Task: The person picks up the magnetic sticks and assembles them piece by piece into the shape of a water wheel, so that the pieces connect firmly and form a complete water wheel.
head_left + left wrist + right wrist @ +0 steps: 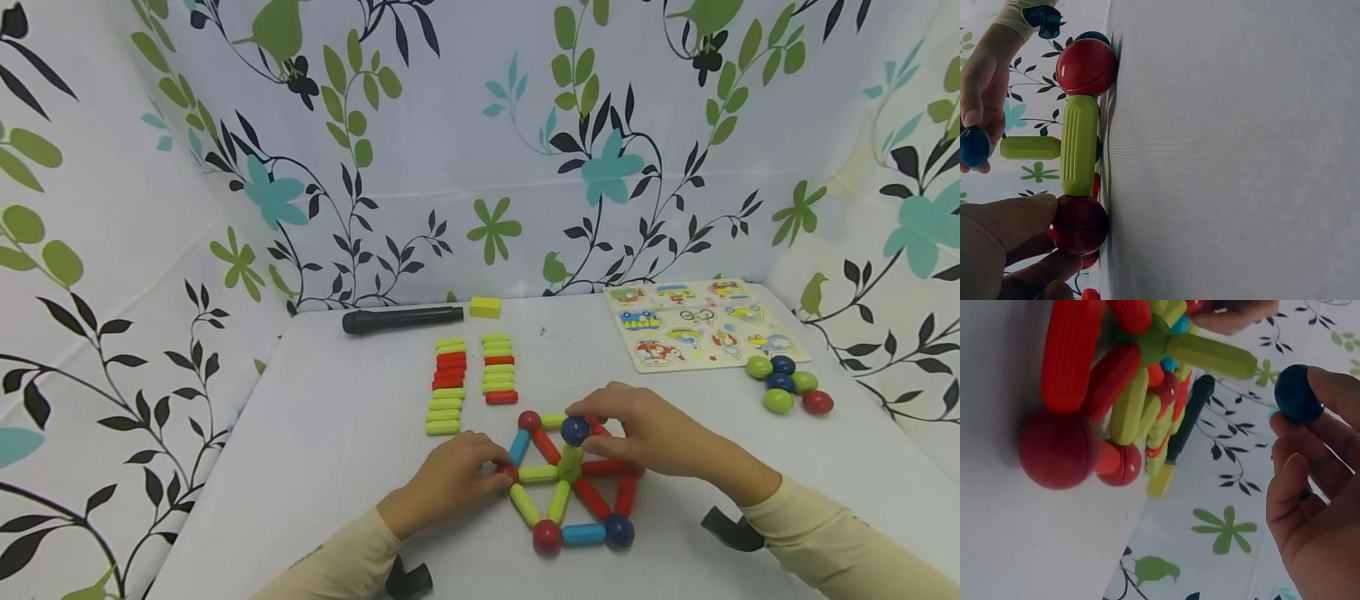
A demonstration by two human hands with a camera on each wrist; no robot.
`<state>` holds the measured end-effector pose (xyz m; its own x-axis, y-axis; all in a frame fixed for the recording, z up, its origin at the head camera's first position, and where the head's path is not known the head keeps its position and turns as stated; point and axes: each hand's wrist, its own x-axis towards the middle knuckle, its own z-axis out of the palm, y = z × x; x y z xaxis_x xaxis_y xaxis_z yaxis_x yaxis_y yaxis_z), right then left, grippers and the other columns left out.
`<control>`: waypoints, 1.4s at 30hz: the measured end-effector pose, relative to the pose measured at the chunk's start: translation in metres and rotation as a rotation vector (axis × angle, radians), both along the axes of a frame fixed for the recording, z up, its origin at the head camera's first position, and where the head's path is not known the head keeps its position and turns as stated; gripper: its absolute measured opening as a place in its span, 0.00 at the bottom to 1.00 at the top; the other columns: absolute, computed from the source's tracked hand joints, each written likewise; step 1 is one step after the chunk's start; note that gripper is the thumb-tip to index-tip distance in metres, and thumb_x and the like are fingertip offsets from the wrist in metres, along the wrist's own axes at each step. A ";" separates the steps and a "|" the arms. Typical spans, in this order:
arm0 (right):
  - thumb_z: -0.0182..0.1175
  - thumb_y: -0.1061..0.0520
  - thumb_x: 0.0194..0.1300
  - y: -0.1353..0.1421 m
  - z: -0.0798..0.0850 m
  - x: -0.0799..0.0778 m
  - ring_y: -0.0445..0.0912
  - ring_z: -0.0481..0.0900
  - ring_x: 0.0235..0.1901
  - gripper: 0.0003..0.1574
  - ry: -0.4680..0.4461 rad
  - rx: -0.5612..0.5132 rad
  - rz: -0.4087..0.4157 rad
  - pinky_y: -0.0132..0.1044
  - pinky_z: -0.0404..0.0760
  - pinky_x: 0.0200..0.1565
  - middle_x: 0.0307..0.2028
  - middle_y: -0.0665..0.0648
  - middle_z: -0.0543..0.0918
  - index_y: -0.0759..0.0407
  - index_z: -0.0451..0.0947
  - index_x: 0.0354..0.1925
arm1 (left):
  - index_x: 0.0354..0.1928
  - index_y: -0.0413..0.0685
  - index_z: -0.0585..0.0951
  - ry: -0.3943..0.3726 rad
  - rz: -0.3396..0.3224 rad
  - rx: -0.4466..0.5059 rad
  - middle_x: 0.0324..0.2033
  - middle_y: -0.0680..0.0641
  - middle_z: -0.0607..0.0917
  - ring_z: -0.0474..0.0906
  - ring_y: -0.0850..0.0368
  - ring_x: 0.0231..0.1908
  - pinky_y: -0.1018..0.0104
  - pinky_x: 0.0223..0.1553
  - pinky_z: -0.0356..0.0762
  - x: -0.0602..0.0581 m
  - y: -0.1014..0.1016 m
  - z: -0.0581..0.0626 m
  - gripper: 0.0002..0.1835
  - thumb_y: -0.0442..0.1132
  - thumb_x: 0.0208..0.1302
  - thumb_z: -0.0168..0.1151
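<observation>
A flat wheel-shaped frame of coloured rods and balls lies on the white table, with a green ball (1152,342) at its centre. From that ball a yellow-green rod (1213,355) stands upright. My right hand (648,429) pinches a dark blue ball (1297,394) just above the rod's free end; a small gap shows between them in both wrist views. At the frame's left corner, my left hand (457,479) grips a red ball (1082,225) between thumb and fingers. Another red ball (547,537) and a blue ball (619,532) form the near corners, joined by a light blue rod (583,535).
Two columns of yellow-green and red rods (446,403) lie behind the frame. Further back are a black microphone-shaped object (403,319) and a yellow block (485,307). A picture puzzle board (705,325) sits back right, with several loose balls (778,402) by its near corner.
</observation>
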<state>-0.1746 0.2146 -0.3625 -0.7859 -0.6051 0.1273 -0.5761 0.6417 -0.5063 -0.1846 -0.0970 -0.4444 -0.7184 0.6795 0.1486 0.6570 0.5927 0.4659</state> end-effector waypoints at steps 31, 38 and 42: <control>0.69 0.53 0.66 0.030 -0.017 0.012 0.32 0.76 0.35 0.23 -0.019 0.065 -0.130 0.31 0.81 0.35 0.40 0.40 0.84 0.54 0.82 0.59 | 0.54 0.51 0.86 -0.016 0.189 -0.279 0.41 0.53 0.86 0.77 0.58 0.43 0.64 0.51 0.81 -0.093 0.021 0.008 0.18 0.44 0.64 0.73; 0.69 0.54 0.66 0.039 -0.026 0.009 0.30 0.77 0.33 0.20 -0.022 0.096 -0.140 0.31 0.82 0.38 0.36 0.36 0.83 0.55 0.84 0.56 | 0.51 0.51 0.86 0.018 0.211 -0.284 0.40 0.53 0.87 0.78 0.58 0.40 0.64 0.48 0.82 -0.092 0.022 0.003 0.16 0.43 0.62 0.74; 0.69 0.52 0.66 0.042 -0.030 0.007 0.30 0.77 0.33 0.19 -0.037 0.151 -0.138 0.31 0.81 0.38 0.35 0.35 0.83 0.53 0.85 0.54 | 0.52 0.50 0.86 0.033 0.212 -0.284 0.40 0.53 0.86 0.78 0.58 0.40 0.65 0.48 0.82 -0.090 0.024 0.003 0.17 0.43 0.62 0.74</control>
